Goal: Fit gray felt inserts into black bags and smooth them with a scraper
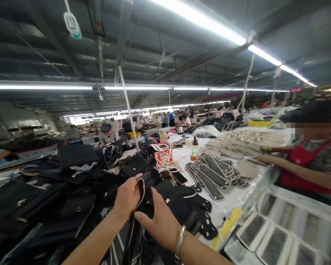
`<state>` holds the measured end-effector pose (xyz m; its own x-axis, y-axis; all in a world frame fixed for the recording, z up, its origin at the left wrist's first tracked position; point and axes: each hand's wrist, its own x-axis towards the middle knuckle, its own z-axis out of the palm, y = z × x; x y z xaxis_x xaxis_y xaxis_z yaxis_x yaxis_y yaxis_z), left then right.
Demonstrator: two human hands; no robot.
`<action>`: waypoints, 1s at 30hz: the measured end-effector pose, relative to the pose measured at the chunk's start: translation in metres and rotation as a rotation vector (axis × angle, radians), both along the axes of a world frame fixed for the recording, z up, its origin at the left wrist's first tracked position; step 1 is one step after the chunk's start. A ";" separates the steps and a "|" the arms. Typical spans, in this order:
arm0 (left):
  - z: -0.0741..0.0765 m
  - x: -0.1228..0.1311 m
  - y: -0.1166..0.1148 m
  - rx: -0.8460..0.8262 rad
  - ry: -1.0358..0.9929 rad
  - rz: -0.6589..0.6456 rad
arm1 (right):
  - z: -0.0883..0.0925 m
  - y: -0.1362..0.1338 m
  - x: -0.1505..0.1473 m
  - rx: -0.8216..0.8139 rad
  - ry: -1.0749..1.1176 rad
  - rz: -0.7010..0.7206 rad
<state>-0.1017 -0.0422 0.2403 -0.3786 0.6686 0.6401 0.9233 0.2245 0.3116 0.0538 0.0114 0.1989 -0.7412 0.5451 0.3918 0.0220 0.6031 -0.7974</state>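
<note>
My left hand (pixel 127 195) is closed on a black bag piece (pixel 147 184) with a pale cream edge, which curves up between my two hands. My right hand (pixel 163 220), with a silver bangle at the wrist, lies against the right side of this piece. Its thumb and forefinger are spread apart; its other fingers are hard to see. Just beyond my right hand lies a black bag part with a small metal clasp (pixel 167 201). Under my hands, black strips with pale edges (pixel 118 246) are partly hidden by my arms.
Black bag parts (pixel 44 198) pile up on the left. Grey strap pieces (pixel 212 176), a phone (pixel 180 177), a glue bottle (pixel 193 156) and a patterned bag (pixel 163 155) lie ahead. At right, a co-worker in a red apron (pixel 303 162) reaches over pale pieces, near plastic-covered panels (pixel 276 243).
</note>
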 end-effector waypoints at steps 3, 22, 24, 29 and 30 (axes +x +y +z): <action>-0.006 0.024 0.004 -0.006 -0.059 -0.134 | 0.005 0.002 0.001 -0.059 0.026 0.023; 0.008 0.033 0.013 -0.574 0.234 -0.146 | -0.029 0.033 0.005 -0.176 -0.317 -0.298; 0.006 0.040 0.020 -0.503 0.196 -0.163 | -0.042 0.016 -0.001 -0.552 -0.260 -0.205; -0.001 0.049 0.031 -0.289 -0.067 -0.185 | -0.055 -0.023 -0.012 -1.068 -0.109 -0.085; -0.002 0.051 0.030 -0.252 -0.112 -0.170 | -0.054 -0.027 -0.014 -1.149 -0.067 -0.088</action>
